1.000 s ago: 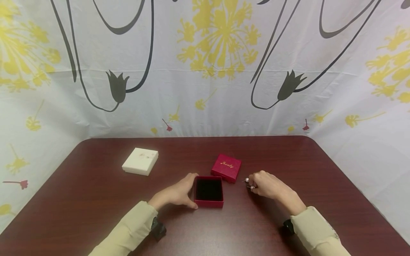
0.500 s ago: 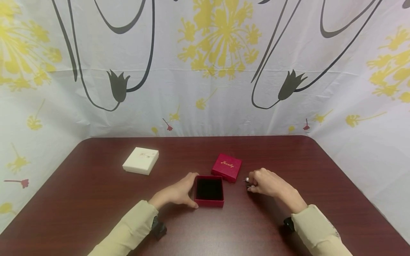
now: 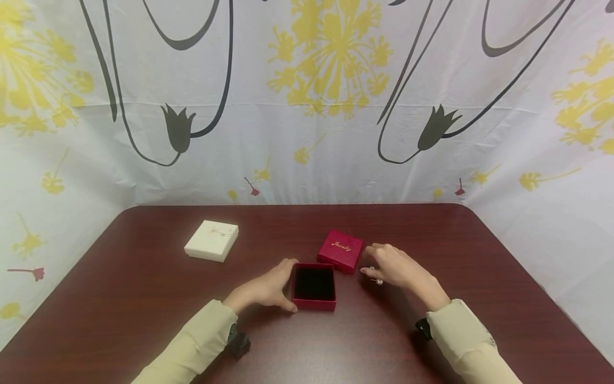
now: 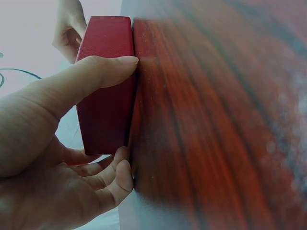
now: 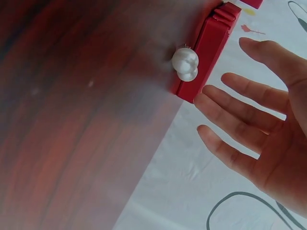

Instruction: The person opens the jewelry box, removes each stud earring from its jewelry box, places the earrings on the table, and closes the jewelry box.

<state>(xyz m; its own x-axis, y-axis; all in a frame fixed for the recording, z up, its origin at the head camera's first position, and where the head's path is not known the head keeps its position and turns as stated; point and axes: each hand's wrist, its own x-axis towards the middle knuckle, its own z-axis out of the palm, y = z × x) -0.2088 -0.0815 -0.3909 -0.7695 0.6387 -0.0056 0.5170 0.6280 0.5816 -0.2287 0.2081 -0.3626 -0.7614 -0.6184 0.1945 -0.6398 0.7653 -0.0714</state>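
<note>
An open red jewelry box with a black lining stands on the table in the head view. My left hand grips its left side, the thumb at the near corner and the fingers at the far one. In the left wrist view the thumb lies along the red box wall. Two pearl earrings lie on the table; in the head view one pearl earring shows by my right thumb. Just above them is my right hand, its fingers spread and apart from the earrings, near the red "Jewelry" lid.
Toward the back left of the brown table sits a closed-looking white box. The red lid lies right behind the open box, close to its far right corner. A patterned white curtain hangs behind the table.
My right hand has let go of the earrings; its fingers have straightened and it has moved slightly left and up, toward the red lid. The left hand stays on the box.
</note>
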